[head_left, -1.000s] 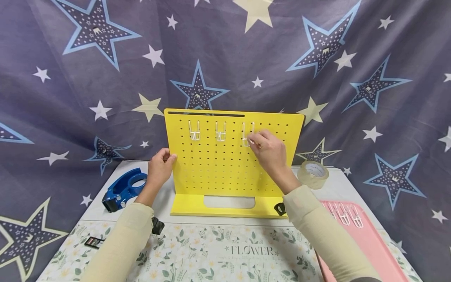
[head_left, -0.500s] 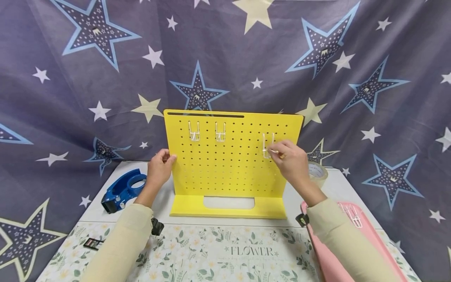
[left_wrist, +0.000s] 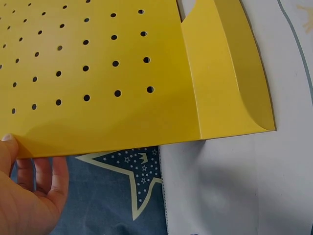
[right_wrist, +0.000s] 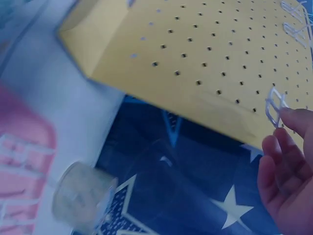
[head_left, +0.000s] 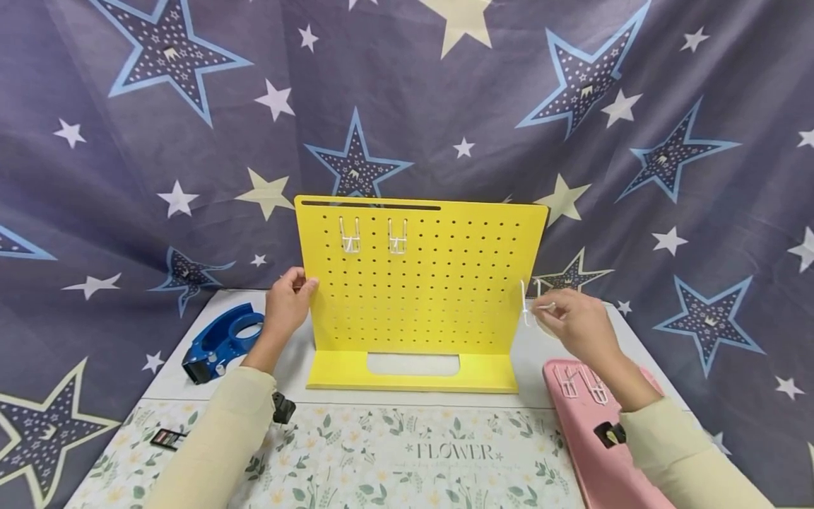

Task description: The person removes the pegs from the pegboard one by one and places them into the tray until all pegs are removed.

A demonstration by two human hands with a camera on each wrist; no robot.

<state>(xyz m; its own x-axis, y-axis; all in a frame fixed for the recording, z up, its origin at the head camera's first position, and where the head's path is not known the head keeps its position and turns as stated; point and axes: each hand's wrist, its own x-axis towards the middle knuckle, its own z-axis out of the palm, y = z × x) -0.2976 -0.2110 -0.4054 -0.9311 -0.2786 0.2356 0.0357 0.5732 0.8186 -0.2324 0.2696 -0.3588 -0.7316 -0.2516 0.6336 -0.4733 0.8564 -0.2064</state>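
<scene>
A yellow pegboard [head_left: 407,304] stands upright on its foot. My left hand [head_left: 289,304] holds its left edge, thumb in front and fingers behind, as the left wrist view shows [left_wrist: 34,196]. Just off the board's right edge, my right hand [head_left: 577,325] pinches a white wire hook [head_left: 525,311] between thumb and fingers. The right wrist view shows this hook [right_wrist: 274,105] overlapping the board. Near the board's top left hang two more white hooks, one on the left [head_left: 350,247] and one on the right [head_left: 397,247].
At the right lies a pink tray [head_left: 588,452] with several white hooks [head_left: 596,391]. A roll of clear tape [right_wrist: 80,196] sits behind the right hand, mostly hidden in the head view. A blue tape dispenser [head_left: 213,346] and a small black object [head_left: 167,439] are at the left.
My right hand has carried its hook from the board's upper middle, rightward and down, to beyond the right edge. The left hand stays at the left edge.
</scene>
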